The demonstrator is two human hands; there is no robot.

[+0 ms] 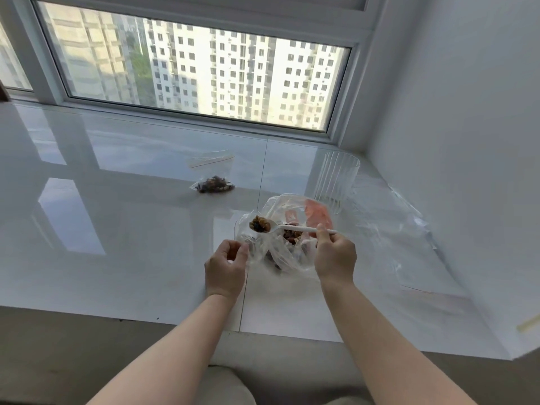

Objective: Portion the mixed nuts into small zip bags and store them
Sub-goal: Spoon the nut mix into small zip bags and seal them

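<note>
My right hand [334,254] grips the handle of a white plastic spoon [295,228]; its bowl carries a heap of mixed nuts [260,224]. Under the spoon lies a large clear bag of nuts [287,241] with a red label. My left hand [226,266] pinches a small clear zip bag [244,233] at its edge, just below the spoon's bowl. Farther back on the white sill lies a small zip bag [213,175] with nuts at its bottom and a red zip strip.
A ribbed clear glass [336,182] stands behind the large bag, near the right wall. Loose clear plastic sheets [394,229] spread to the right. The glossy white sill [117,214] runs under a wide window; its front edge is close to me.
</note>
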